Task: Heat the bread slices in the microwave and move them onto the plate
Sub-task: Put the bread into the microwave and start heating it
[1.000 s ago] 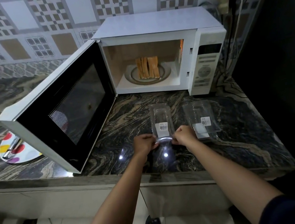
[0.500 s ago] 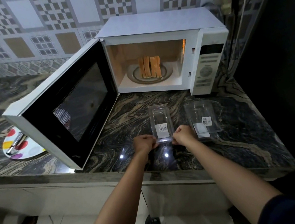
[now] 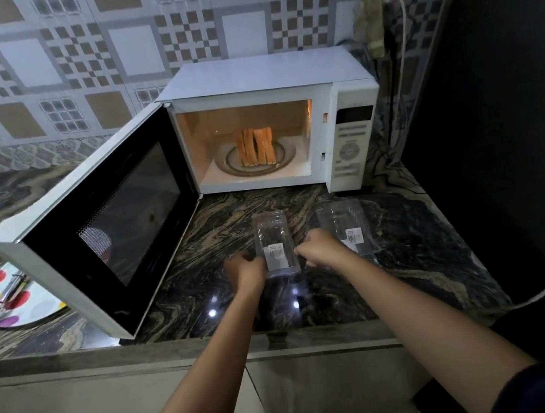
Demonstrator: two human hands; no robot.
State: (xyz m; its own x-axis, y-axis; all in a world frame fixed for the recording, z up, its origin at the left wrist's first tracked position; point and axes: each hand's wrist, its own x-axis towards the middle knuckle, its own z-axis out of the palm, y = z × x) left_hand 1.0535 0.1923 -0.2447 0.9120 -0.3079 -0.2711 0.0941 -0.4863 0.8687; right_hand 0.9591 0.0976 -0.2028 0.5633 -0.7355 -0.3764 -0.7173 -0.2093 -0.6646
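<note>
clear plastic packet (image 3: 275,242) pinched at its near end by left hand (image 3: 245,267) and right hand (image 3: 317,248), unchanged over the last second; bread slices (image 3: 256,146) wait upright in open microwave (image 3: 275,127), plate (image 3: 21,299) far left.

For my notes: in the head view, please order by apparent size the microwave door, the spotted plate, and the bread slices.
1. microwave door
2. spotted plate, partly hidden by the door
3. bread slices, though farther from the camera

Both hands shifted from the near end of the clear packet (image 3: 275,243) to its long sides: left hand (image 3: 245,268) now at left edge, right hand (image 3: 321,247) at right edge. Packet's near end uncovered.
</note>
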